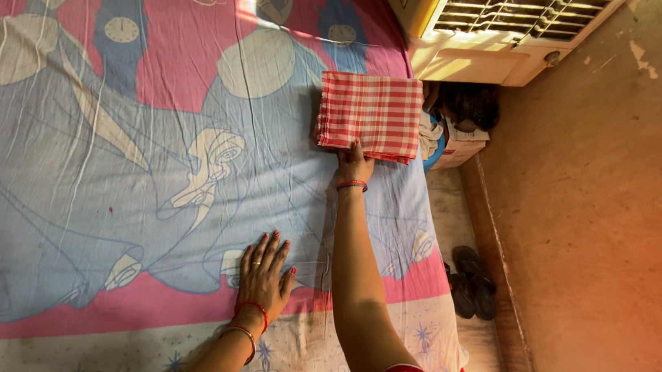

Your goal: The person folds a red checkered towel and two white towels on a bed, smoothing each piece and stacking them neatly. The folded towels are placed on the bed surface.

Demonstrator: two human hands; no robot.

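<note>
Right hand (353,166) fingers tucked under folded red-checked cloth (370,115) near bed (58,206) right edge, grip unclear; left hand (263,273) flat, fingers spread.

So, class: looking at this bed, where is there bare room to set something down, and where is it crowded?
The bedsheet lies bare left of the left hand and between both hands. The right hand touches the folded red checked cloth near the bed's right edge. Crowded: the floor gap beside it, with sandals and a box.
</note>
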